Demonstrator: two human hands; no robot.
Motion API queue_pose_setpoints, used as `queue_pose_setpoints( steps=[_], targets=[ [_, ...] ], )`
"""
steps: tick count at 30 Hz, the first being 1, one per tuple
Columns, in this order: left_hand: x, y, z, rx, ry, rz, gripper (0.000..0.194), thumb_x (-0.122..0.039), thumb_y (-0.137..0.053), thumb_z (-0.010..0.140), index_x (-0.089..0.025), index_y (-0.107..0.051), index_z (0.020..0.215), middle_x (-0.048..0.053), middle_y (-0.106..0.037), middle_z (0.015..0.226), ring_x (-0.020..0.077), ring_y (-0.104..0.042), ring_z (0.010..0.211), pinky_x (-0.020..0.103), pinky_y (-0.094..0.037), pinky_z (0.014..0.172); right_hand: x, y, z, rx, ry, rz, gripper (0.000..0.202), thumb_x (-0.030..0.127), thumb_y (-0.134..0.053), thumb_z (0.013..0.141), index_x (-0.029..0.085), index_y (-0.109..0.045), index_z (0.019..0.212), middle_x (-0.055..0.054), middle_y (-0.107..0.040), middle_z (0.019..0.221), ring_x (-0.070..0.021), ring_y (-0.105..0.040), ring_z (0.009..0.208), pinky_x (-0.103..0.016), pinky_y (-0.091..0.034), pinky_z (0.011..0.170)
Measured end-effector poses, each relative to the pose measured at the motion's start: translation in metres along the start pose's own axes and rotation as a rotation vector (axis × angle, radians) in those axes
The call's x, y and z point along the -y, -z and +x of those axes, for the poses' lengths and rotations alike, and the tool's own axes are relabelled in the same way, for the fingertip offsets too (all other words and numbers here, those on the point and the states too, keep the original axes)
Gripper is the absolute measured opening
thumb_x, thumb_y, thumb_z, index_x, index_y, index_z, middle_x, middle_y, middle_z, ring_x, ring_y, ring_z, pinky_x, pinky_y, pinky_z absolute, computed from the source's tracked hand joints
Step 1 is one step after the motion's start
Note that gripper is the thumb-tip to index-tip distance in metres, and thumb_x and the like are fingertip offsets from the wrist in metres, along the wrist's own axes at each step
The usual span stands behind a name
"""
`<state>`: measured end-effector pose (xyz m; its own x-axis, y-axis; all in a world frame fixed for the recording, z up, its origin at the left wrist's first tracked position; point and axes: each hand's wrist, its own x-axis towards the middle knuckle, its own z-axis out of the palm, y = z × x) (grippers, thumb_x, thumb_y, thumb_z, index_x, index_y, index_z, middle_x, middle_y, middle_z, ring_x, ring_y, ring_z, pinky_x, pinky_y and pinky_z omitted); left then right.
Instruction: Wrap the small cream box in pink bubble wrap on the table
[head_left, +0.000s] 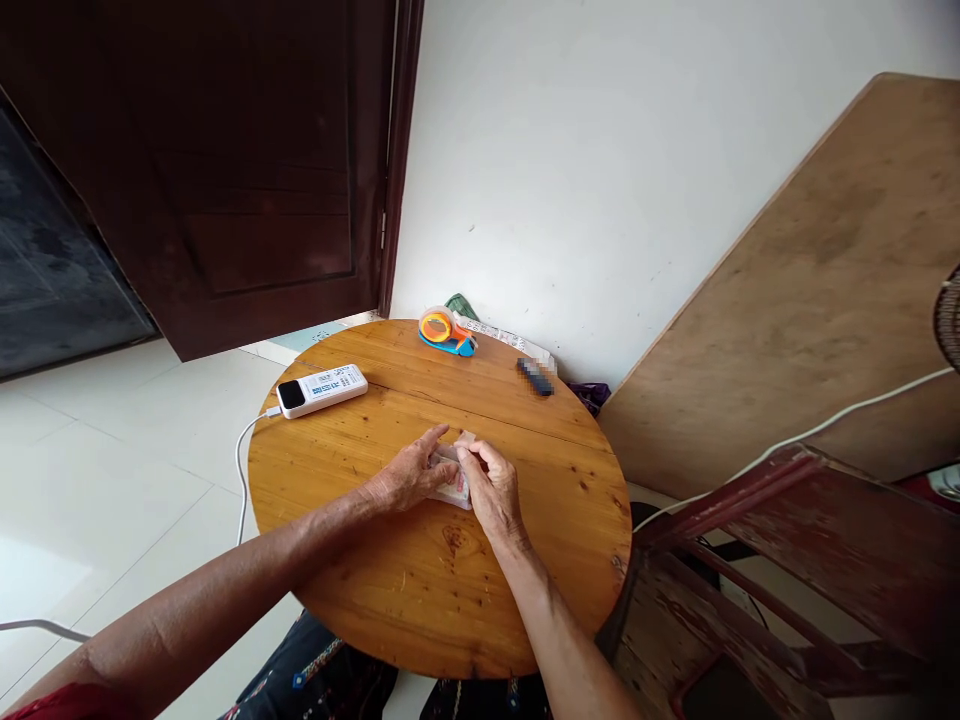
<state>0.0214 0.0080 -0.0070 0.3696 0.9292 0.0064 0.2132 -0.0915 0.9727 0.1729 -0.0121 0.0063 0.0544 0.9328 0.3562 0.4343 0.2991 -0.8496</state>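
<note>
A small, pale, see-through package with some red print lies on the round wooden table. My left hand grips its left side, the thumb lying across the top and the fingers stretched along the far side. At the package's far right corner, my right hand pinches a pale flap or edge between thumb and forefinger. The fingers cover much of the package, so its exact kind is hard to make out.
A white power bank with a plugged-in cable is at the table's left edge. Toward the back sit an orange and blue tape dispenser and a blurred dark object. A worn wooden chair stands at right.
</note>
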Motion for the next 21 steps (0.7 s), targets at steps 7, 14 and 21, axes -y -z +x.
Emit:
queue_pose_setpoints(
  steps=[7, 14, 21],
  targets=[
    [-0.006, -0.002, 0.002, -0.128, -0.057, 0.167, 0.058, -0.03, -0.056, 0.084, -0.014, -0.047, 0.138, -0.001, -0.056, 0.077, 0.0139, -0.049, 0.07, 0.026, -0.043, 0.067, -0.003, 0.005, 0.021, 0.163, -0.082, 0.004, 0.022, 0.035, -0.053, 0.081, 0.022, -0.057, 0.063, 0.003, -0.054, 0.058, -0.0137, -0.05, 0.057, -0.024, -0.041, 0.057],
    [-0.008, 0.001, 0.006, -0.178, -0.071, 0.214, 0.054, -0.028, -0.056, 0.083, -0.014, -0.049, 0.136, 0.002, -0.062, 0.083, 0.0153, -0.053, 0.074, 0.029, -0.046, 0.075, -0.007, 0.001, 0.024, 0.149, -0.104, 0.145, 0.02, 0.034, -0.054, 0.081, 0.021, -0.069, 0.076, -0.002, -0.069, 0.074, -0.0192, -0.064, 0.077, -0.029, -0.05, 0.073],
    [-0.001, -0.004, 0.008, -0.186, -0.129, 0.156, 0.049, -0.028, -0.051, 0.09, -0.015, -0.045, 0.137, 0.003, -0.065, 0.087, 0.0164, -0.058, 0.082, 0.031, -0.047, 0.084, -0.007, 0.013, 0.019, 0.241, 0.034, 0.091, 0.023, 0.032, -0.055, 0.085, 0.021, -0.075, 0.089, -0.006, -0.073, 0.089, -0.0217, -0.067, 0.088, -0.034, -0.054, 0.081]
  ],
)
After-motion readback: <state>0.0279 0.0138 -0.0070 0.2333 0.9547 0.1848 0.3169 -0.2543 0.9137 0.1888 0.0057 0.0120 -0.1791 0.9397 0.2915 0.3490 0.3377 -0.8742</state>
